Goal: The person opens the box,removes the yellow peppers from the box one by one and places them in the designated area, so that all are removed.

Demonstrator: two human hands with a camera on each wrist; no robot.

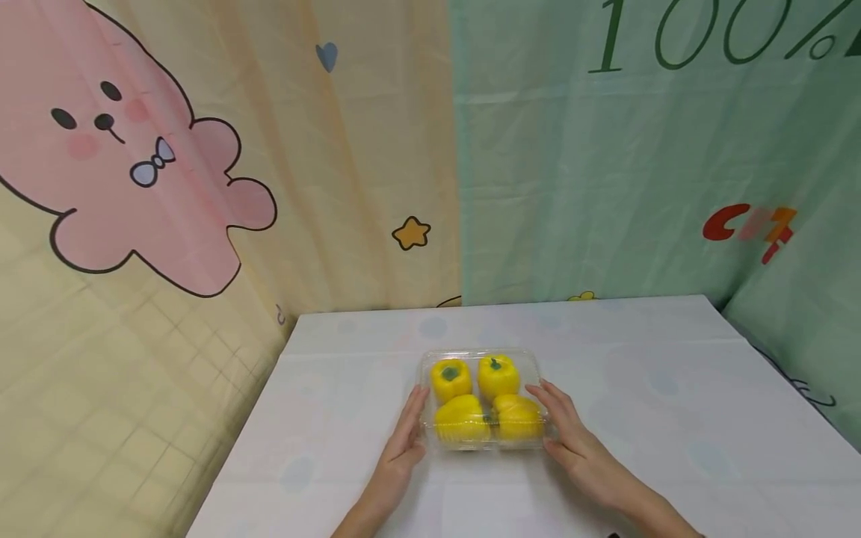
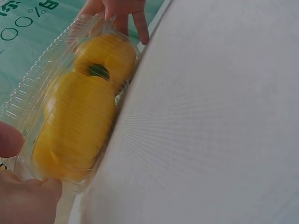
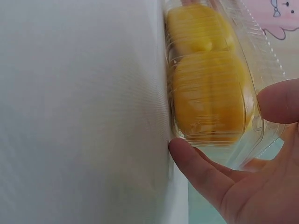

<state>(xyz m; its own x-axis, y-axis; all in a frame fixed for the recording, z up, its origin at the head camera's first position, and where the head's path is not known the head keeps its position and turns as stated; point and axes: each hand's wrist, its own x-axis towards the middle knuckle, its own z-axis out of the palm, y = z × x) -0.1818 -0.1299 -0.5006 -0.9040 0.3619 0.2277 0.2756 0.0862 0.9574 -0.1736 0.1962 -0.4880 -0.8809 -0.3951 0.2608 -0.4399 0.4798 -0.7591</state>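
Observation:
A clear plastic clamshell box (image 1: 466,446) sits at the middle of the white table, with several yellow bell peppers in it. The two back peppers (image 1: 499,382) show green stems. My left hand (image 1: 403,439) grips the box's left end, its thumb (image 2: 8,140) at the upper rim and its fingers lower down. At the opposite end, my right hand (image 1: 580,452) holds the box between thumb (image 3: 282,101) and fingers. The right index fingertip (image 3: 180,148) lies at the lower corner, close to the tabletop. Ridged plastic covers the near peppers (image 2: 79,121) in the left wrist view.
A white cloth with faint spots covers the table (image 1: 323,388). Behind it hangs a printed curtain (image 1: 377,149), beige with a pink bear on the left and green with lettering on the right. A small dark object (image 1: 613,535) shows at the bottom edge.

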